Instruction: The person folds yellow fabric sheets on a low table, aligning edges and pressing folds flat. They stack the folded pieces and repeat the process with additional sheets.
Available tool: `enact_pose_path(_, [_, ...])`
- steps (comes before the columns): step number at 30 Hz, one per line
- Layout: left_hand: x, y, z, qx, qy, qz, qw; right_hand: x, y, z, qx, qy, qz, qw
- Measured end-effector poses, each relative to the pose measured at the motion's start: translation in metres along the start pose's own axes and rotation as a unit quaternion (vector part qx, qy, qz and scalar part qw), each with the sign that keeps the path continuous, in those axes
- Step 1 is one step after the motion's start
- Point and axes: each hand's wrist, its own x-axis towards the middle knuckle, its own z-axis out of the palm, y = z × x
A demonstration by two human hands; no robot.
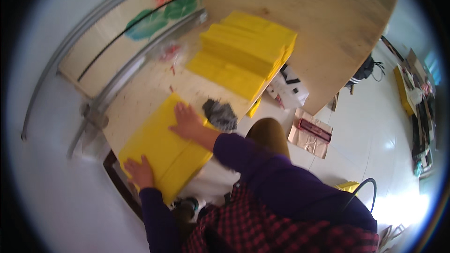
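Note:
A flat yellow piece (172, 155), folded or stacked with straight edges, lies at the near end of the wooden table; whether it is paper or cloth I cannot tell. My left hand (140, 172) is open and rests on its left edge, fingers spread. Palm down on its upper part is my right hand (186, 122), open too, with the thumb and fingers apart. Just right of that hand sits a crumpled dark grey cloth (220, 114). Farther along the table, a thick pile of yellow folded pieces (248, 42) reaches the right edge.
The wooden table (328, 23) runs along the wall beside a painted lotus panel (140, 30). A clear plastic bag with red bits (169, 51) lies near the panel. Beside the table are a white bag (287, 88) and a dark red box (315, 130) on brown paper.

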Motion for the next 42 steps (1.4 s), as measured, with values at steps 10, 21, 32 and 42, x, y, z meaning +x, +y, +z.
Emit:
enact_pose_path(10, [0.000, 0.011, -0.009, -0.009, -0.006, -0.005, 1.000, 0.003, -0.063, 0.027, 0.068, 0.070, -0.110, 0.989])
enact_pose_path(21, [-0.002, 0.006, -0.003, -0.060, 0.025, 0.011, 0.998, 0.033, 0.043, -0.016, -0.048, 0.128, -0.059, 0.989])
enact_pose_path(32, [-0.007, 0.001, -0.001, -0.066, 0.052, 0.013, 0.996, 0.091, -0.067, -0.020, 0.050, -0.121, -0.272, 0.953])
enact_pose_path(42, [-0.010, -0.004, -0.002, -0.150, 0.074, 0.019, 0.986, 0.106, -0.121, -0.019, -0.035, -0.256, -0.325, 0.910])
